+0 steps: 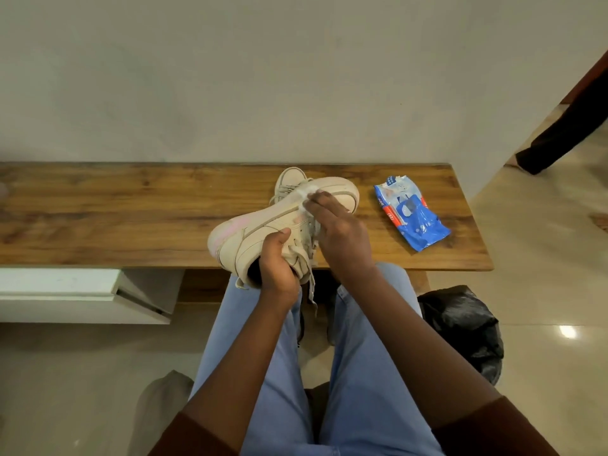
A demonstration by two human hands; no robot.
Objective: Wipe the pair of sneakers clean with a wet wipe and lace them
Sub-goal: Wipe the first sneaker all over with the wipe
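A wooden bench [131,205] runs along a plain wall [263,77] in front of you, with glossy tiled floor [543,291] to the right. You sit with your knees in blue jeans [362,373] at its near edge.

Your left hand [278,268] grips the near sneaker [250,232] at its opening: the thumb lies on the side, and the curled fingers go inside, out of sight. The sneaker is tilted on its side over the bench edge, a pink smear near its heel, loose laces [311,287] hanging down.

Your right hand [339,232] presses a wipe [307,194] against the sneaker's side with fingers stretched nearly straight. The thumb is hidden, and only a white corner of the wipe shows.

The second sneaker [291,181] stands just behind, mostly covered by the first.

A blue pack [411,215] lies on the bench to the right, well apart, its print too blurred to read. A black bag [460,327] sits on the floor beside your right knee.
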